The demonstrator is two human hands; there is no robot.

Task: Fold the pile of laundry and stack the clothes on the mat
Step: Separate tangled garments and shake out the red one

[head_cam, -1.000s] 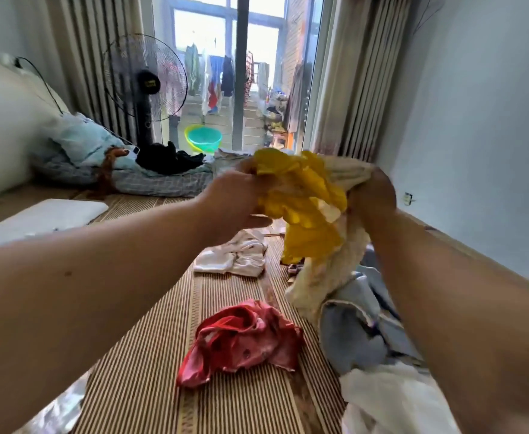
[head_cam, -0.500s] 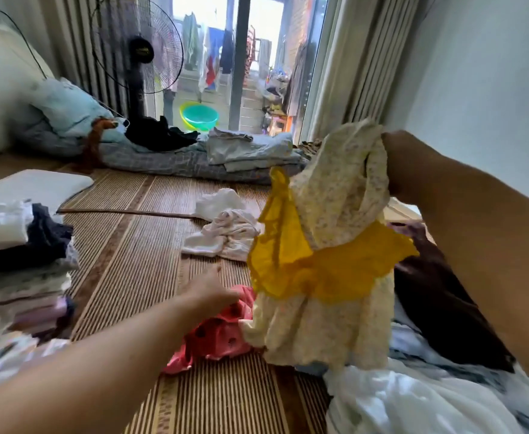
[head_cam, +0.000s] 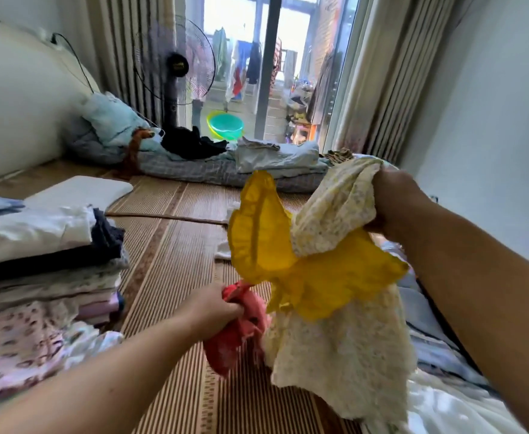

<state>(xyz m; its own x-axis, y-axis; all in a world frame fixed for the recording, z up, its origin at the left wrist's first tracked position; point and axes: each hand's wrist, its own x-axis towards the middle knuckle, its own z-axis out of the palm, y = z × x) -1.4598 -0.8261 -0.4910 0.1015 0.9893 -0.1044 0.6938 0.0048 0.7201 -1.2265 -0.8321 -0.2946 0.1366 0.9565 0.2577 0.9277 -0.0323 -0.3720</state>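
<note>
My right hand [head_cam: 393, 202] grips the top of a cream floral dress with a yellow ruffle [head_cam: 316, 277] and holds it up, so it hangs above the woven mat [head_cam: 175, 261]. My left hand [head_cam: 216, 308] grips a crumpled red garment [head_cam: 241, 336] and lifts it off the mat, just left of the dress. A stack of folded clothes [head_cam: 47, 261] stands at the left on the mat. Unfolded laundry, pale blue and white [head_cam: 438, 371], lies at the lower right under my right arm.
A small white garment [head_cam: 225, 250] lies on the mat behind the dress. A white pillow [head_cam: 81, 191] sits at the left. Bedding and folded sheets [head_cam: 272, 161] line the far edge, with a standing fan [head_cam: 175, 70] by the balcony door and a wall on the right.
My left hand has closed on the red garment and raised it from the mat. The dress in my right hand swung slightly, its yellow ruffle flaring upward.
</note>
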